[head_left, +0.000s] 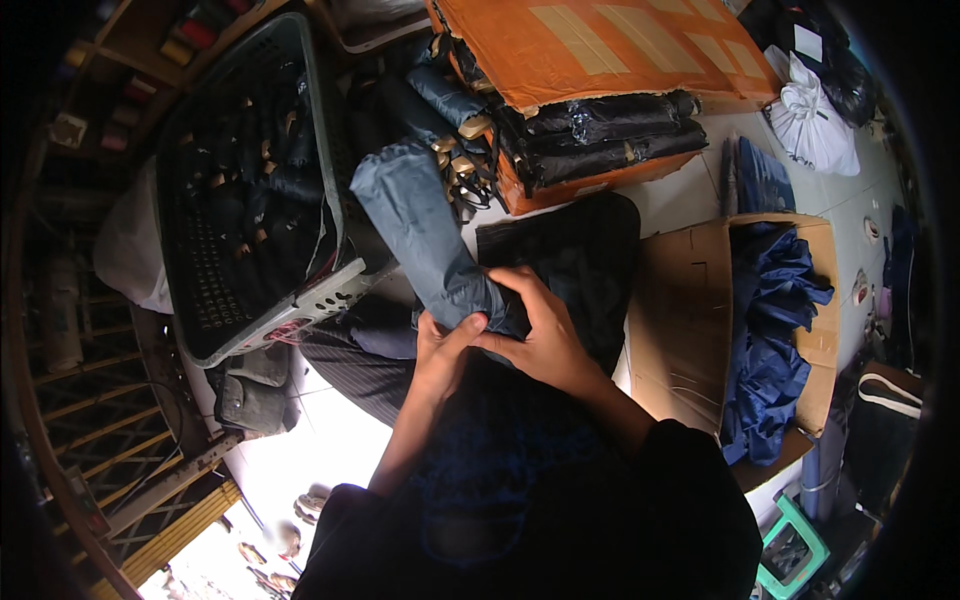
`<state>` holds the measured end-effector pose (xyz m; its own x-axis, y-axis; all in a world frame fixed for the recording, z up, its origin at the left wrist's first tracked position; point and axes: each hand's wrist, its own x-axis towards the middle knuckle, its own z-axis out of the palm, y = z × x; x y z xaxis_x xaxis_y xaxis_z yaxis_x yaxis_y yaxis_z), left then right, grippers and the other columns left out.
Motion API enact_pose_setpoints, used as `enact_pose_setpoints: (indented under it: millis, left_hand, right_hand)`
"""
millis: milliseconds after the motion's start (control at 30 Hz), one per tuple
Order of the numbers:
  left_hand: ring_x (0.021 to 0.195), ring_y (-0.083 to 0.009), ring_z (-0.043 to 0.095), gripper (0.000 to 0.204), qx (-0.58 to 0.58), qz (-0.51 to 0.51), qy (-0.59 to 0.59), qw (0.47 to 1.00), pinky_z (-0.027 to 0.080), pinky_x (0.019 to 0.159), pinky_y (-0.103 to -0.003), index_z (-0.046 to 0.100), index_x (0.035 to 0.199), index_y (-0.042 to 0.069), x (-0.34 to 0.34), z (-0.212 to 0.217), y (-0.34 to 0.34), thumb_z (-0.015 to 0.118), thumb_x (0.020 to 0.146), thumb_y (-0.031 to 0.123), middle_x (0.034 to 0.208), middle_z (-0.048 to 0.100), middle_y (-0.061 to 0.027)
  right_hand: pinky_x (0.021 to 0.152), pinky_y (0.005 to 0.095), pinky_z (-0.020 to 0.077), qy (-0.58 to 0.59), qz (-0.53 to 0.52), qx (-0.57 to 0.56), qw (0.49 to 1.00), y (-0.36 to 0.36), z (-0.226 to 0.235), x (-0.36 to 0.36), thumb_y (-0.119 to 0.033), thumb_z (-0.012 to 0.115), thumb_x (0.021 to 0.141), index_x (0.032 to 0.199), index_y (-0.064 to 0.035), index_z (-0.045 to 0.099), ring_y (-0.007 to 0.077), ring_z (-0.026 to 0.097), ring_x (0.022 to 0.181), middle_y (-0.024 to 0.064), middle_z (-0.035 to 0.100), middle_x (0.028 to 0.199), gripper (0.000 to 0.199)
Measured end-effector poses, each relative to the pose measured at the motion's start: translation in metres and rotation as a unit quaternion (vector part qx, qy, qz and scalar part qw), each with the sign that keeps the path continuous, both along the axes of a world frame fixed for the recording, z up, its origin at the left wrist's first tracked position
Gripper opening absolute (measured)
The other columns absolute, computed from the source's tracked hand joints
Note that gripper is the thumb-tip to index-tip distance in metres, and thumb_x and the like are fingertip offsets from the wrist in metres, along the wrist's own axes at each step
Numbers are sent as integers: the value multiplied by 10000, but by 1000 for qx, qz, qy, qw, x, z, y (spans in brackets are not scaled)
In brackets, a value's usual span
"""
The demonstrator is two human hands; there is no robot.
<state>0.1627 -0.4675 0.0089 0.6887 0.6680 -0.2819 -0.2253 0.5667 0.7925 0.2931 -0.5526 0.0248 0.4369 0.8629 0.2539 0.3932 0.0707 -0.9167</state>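
Note:
A grey-blue folded umbrella [412,225] slants up and to the left in front of me, its wide, crumpled end farthest from my body. My left hand [442,350] grips the near end from the left, thumb lying over the fabric. From the other side, my right hand [540,330] closes on the same end with thumb and fingers. What lies between the fingertips there is partly hidden. Beyond the held umbrella are more folded umbrellas [445,100], grey-blue and dark, with light wooden-looking handles [475,127].
A dark plastic basket [335,170] of black folded umbrellas stands on the left. An orange taped carton [600,45] with black wrapped bundles is at the back. On the right, a brown carton [680,300] holds blue fabric [775,340]; a green plastic stool [800,540] is nearer.

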Motion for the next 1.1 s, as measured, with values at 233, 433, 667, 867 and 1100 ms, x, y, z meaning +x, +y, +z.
enact_pose_setpoints:
  millis: [233, 433, 667, 867, 1100]
  left_hand:
    - [1024, -197, 594, 421, 117, -21, 138, 983, 443, 926, -318, 515, 1230, -44, -19, -6, 5, 594, 936, 247, 1118, 618, -111]
    - [1058, -224, 603, 489, 53, 24, 16, 998, 478, 914, -344, 530, 1188, -70, 3, 9, 18, 620, 912, 324, 1175, 611, -194]
    - [1034, -197, 600, 446, 42, 118, 49, 991, 458, 923, -318, 535, 1203, -40, 11, 2, -12, 613, 913, 290, 1167, 618, -140]
    - [1110, -173, 519, 473, 86, 109, 86, 987, 370, 982, -292, 450, 1309, -4, 8, 11, -19, 548, 957, 296, 1195, 563, -93]
    - [1137, -215, 523, 649, 136, 5, 1, 991, 383, 993, -325, 441, 1311, -22, -1, 10, 6, 538, 916, 484, 1219, 555, -147]
  right_hand:
    - [881, 380, 467, 46, 40, -32, 998, -1, 0, 2, -207, 806, 717, 1296, -15, 479, 348, 582, 1070, 189, 563, 1153, 693]
    - [907, 362, 460, 84, 22, -52, 995, 5, -2, -13, -232, 829, 708, 1260, 6, 433, 303, 575, 1082, 174, 559, 1132, 719]
    - [959, 336, 413, 275, 4, -63, 959, 1, -17, -20, -146, 833, 718, 1217, -29, 367, 188, 495, 1108, 109, 499, 1126, 693]
    - [908, 312, 437, 218, 1, -56, 974, 3, -13, -20, -208, 696, 855, 1244, 7, 449, 195, 561, 1027, 124, 575, 1086, 509]
    - [869, 310, 452, 275, 14, -137, 951, 2, 2, -10, -287, 549, 942, 1229, -7, 504, 222, 607, 1002, 159, 629, 1064, 403]
